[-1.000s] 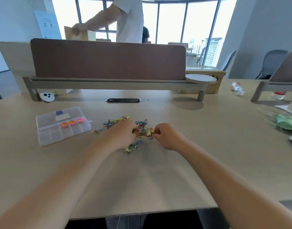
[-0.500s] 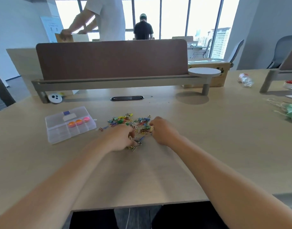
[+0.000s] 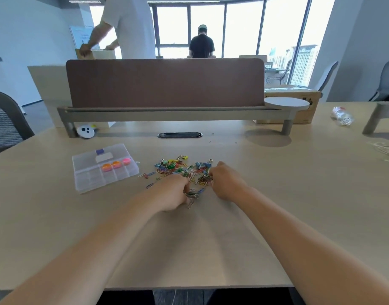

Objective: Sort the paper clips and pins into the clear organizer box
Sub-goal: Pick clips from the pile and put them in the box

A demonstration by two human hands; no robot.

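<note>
On our table, the box sits left of the clips, seemingly holding none yet. Our left hand has slid to their near edge, curled round a few. Our right hand stays curled at their right edge, and we cannot tell its grasp. We judge this still gathering.

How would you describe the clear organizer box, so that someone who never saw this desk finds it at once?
Start at the wide light wooden table, in front of the brown felt divider panel. Left of the heap of coloured paper clips lies a flat clear plastic organizer box. It alone is see-through and gridded, with two orange discs and one pink disc inside.
</note>
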